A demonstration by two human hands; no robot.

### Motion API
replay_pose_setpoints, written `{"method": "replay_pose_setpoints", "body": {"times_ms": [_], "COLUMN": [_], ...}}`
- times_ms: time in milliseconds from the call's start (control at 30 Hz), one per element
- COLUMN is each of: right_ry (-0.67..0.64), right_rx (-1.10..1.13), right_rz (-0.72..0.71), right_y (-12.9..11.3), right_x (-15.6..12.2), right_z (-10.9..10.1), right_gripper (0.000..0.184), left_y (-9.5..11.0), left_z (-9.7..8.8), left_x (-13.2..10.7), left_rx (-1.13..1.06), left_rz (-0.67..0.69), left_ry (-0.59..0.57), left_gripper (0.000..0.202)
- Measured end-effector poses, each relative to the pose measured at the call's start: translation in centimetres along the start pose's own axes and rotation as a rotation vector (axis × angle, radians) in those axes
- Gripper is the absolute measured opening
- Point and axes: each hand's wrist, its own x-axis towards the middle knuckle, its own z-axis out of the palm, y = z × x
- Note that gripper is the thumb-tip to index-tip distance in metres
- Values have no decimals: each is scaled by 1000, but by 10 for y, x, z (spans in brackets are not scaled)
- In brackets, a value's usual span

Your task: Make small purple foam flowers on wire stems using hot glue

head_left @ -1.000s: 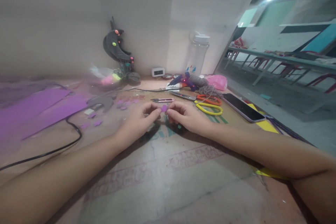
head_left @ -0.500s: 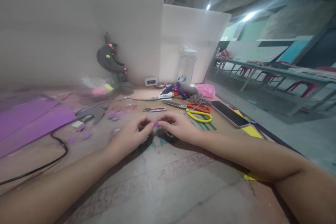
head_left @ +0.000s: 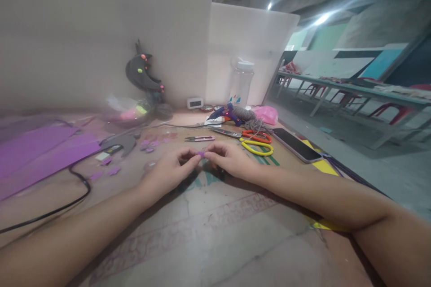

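Observation:
Between my fingertips is a small purple piece (head_left: 201, 154), too small to make out its exact shape. My left hand (head_left: 173, 166) pinches it from the left, thumb and forefinger closed. From the right my right hand (head_left: 230, 159) pinches the same piece. Just beyond the hands lie thread snips (head_left: 200, 138) and scissors (head_left: 257, 147) with one yellow and one orange handle loop. Several purple flower-shaped cutouts (head_left: 114, 171) are scattered on the table left of my left hand, near a large purple sheet (head_left: 40, 152).
A purple glue gun (head_left: 224, 114), grey yarn (head_left: 252, 121) and a clear bottle (head_left: 241, 83) stand toward the back. A phone (head_left: 296, 145) rests at the right edge on yellow sheets. A black cable (head_left: 85, 184) runs across the left. A decorated dark crescent (head_left: 141, 71) stands at back left.
My fingertips have shifted slightly on the purple piece, and more of it shows between them. The whole view has moved a little; the things on the table stay in place.

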Motion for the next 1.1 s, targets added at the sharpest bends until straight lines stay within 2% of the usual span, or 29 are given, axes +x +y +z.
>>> {"method": "replay_pose_setpoints", "body": {"times_ms": [200, 300, 400, 500, 567, 700, 733, 800, 933, 1000, 1100], "right_ry": [72, 156, 239, 264, 382, 789, 804, 786, 557, 466, 437], "right_rx": [65, 72, -71, -268, -365, -502, -519, -545, -562, -565, -596], "right_rz": [-34, -42, -65, -98, -133, -224, -219, -174, -34, 10, 27], "right_y": [5, 11, 14, 18, 25, 51, 58, 70, 85, 89, 91], "right_x": [2, 7, 15, 24, 31, 46, 50, 57, 66, 66, 65], "right_z": [-3, -9, -19, -37, -52, -85, -92, -102, -107, -106, -105], "right_gripper": [29, 23, 28, 31, 27, 15, 20, 33, 59, 62, 54], "left_y": [1, -2, -4, -3, -2, -2, -2, -3, -3, -3, -2], "left_z": [-1, -1, -1, -2, -2, -1, -1, 0, 0, 0, 0], "left_x": [1, 2, 2, 1, 1, 1, 1, 2, 2, 2, 2], "left_rx": [-22, -26, -14, 6, 18, 29, 29, 25, 16, 22, 28], "left_rz": [-46, -64, -81, -102, -109, -117, -116, -114, -115, -123, -132], "left_ry": [45, 54, 51, 47, 47, 48, 49, 44, 35, 34, 34], "left_gripper": [27, 25, 25, 26, 27, 27, 27, 27, 27, 27, 27]}}
